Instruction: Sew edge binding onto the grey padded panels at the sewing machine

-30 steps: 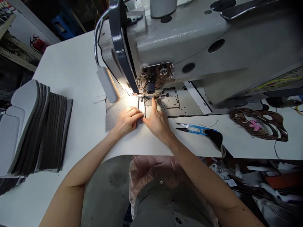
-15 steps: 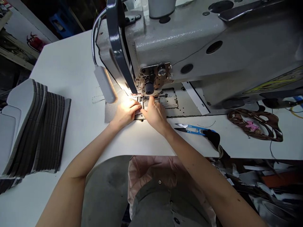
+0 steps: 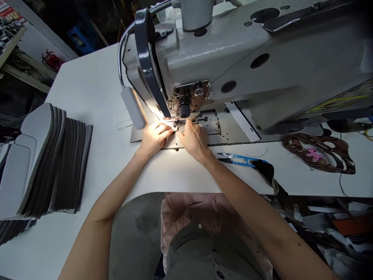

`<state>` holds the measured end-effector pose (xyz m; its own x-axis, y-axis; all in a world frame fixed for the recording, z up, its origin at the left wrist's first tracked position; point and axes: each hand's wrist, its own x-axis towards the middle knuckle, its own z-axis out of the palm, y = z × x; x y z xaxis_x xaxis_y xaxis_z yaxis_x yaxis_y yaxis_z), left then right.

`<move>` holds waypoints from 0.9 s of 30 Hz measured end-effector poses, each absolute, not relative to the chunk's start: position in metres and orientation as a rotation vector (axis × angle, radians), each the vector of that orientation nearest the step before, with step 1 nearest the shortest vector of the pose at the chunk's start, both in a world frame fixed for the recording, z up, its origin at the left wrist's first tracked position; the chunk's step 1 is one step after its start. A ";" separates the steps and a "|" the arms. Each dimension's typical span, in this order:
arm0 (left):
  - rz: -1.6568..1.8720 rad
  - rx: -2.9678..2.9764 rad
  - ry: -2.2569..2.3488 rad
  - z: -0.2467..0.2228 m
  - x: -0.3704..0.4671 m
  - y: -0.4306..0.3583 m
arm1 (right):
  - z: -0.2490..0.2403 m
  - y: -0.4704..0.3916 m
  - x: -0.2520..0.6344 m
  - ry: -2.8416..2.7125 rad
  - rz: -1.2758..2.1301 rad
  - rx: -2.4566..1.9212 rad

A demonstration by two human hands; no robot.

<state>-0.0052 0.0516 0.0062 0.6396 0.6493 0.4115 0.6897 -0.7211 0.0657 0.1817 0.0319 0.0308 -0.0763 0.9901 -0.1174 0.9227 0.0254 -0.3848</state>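
Under the needle area of a grey sewing machine (image 3: 210,58), a small grey fabric piece (image 3: 136,135) lies on the machine bed, mostly covered by my hands and the machine head. My left hand (image 3: 156,136) presses on the piece from the left, its fingers together and pointing at the presser foot (image 3: 175,123). Close by on the right, my right hand (image 3: 194,140) has curled fingers, with thumb and forefinger at the foot. Whatever sits between those fingertips is hidden. A lit lamp (image 3: 133,108) on a bendy neck shines onto the spot.
A stack of grey padded pieces (image 3: 40,163) stands at the left on the white table (image 3: 87,85). Blue thread snips (image 3: 243,160) lie right of my right hand, touching dark cloth. A brown hair clip (image 3: 319,153) with a pink bow lies farther right. The table's front edge curves near my lap.
The fabric piece has shifted away from me, and less of it shows left of my left hand. Both hands stay beside the presser foot. The whole view has shifted slightly.
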 end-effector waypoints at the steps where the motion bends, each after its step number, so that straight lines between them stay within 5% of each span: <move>1: -0.636 -2.765 -1.139 0.005 -0.005 0.055 | 0.032 0.028 0.184 -2.112 0.558 -1.995; 27: -0.803 -2.704 -1.207 -0.009 -0.003 0.071 | 0.018 -0.012 0.196 -2.201 0.506 -1.979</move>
<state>-0.0034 0.0710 -0.0089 0.5542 0.6732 0.4895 0.7115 -0.6884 0.1413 0.1964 -0.0115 0.0182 -0.1259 0.9848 -0.1196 0.9382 0.0790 -0.3370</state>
